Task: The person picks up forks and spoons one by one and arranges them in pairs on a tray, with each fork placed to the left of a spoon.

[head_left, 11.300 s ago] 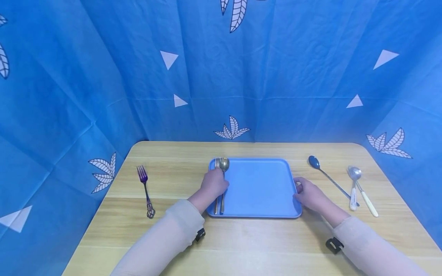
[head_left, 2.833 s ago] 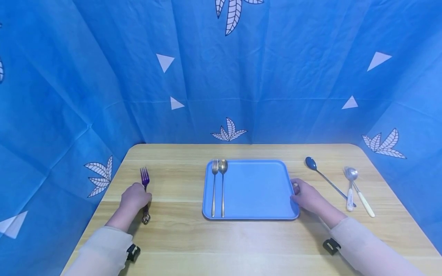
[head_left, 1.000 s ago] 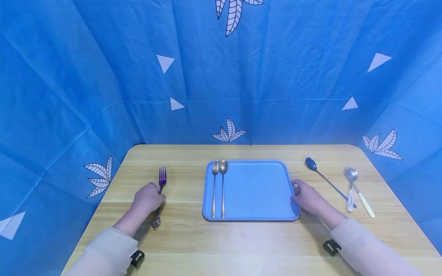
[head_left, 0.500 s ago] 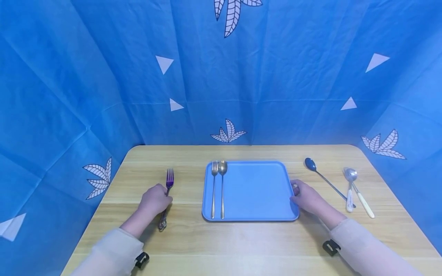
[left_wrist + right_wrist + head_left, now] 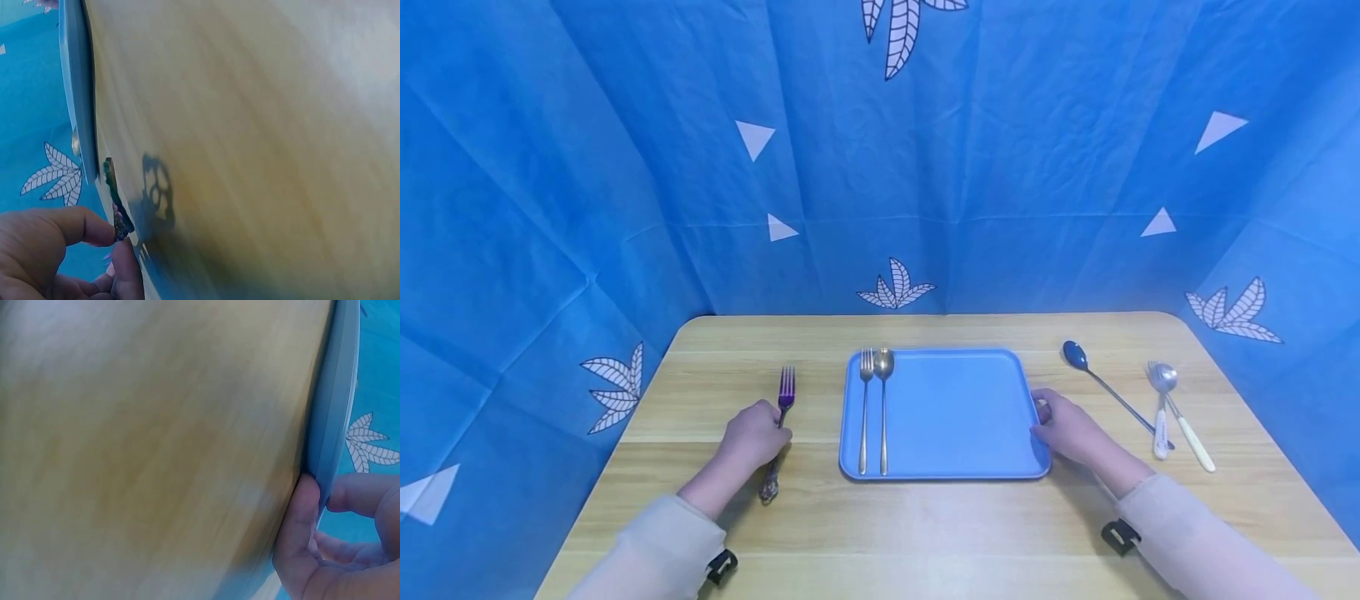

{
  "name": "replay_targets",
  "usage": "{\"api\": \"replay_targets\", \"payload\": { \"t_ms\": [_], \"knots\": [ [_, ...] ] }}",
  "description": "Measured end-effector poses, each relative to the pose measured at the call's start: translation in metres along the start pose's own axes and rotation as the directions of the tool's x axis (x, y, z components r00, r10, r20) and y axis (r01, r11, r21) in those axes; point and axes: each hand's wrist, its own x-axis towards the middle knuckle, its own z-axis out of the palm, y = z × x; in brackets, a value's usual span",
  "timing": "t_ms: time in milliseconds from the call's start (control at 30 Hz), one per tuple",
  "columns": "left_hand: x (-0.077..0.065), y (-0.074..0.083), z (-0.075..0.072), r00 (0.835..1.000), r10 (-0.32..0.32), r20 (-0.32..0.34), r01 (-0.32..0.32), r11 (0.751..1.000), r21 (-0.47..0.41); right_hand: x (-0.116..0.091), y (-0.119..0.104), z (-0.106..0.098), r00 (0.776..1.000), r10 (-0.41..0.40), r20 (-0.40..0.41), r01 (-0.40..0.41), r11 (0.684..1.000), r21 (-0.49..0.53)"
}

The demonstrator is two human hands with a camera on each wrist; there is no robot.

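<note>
On the right of the table [image 5: 955, 533], dark spoon [image 5: 1075, 357], laid slantwise; just beside, silver fork [image 5: 1152, 372] and silver spoon [image 5: 1166, 380], crossed, both pale-handled. Behind the table and along both sides, blue curtain [image 5: 1045, 167], creased, printed with white triangles [image 5: 1219, 132] and leaves [image 5: 901, 282].

From the head we look forward and down across the tabletop [image 5: 955, 533]; close in (and tilted), our wrist views share the tray [image 5: 955, 412], left hand [image 5: 56, 250] at eight o'clock, right hand [image 5: 340, 547] at four.
</note>
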Motion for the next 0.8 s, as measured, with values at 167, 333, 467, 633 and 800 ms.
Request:
{"api": "replay_targets", "payload": {
  "t_ms": [167, 333, 467, 633, 800],
  "knots": [
    [0.000, 0.004, 0.005, 1.000, 0.007, 0.001, -0.007, 1.000, 0.001, 0.000, 0.000, -0.001, 1.000, -0.003, 0.000, 0.003, 1.000, -0.001],
    [0.000, 0.009, 0.006, 1.000, 0.025, -0.002, -0.025, 1.000, -0.006, 0.000, -0.001, -0.001, 1.000, 0.008, 0.005, -0.008, 1.000, 0.004],
    [0.000, 0.014, 0.006, 1.000, 0.029, -0.001, -0.029, 0.999, -0.020, 0.000, -0.001, -0.001, 1.000, 0.015, 0.009, -0.015, 1.000, 0.006],
    [0.001, 0.020, 0.006, 1.000, 0.025, 0.008, -0.025, 0.999, -0.043, 0.000, -0.002, 0.000, 1.000, 0.019, 0.012, -0.019, 1.000, 0.006],
    [0.002, 0.026, 0.007, 0.999, 0.034, 0.007, -0.033, 0.998, -0.050, -0.001, -0.002, -0.001, 1.000, 0.013, 0.008, -0.013, 1.000, -0.005]
  ]
}}
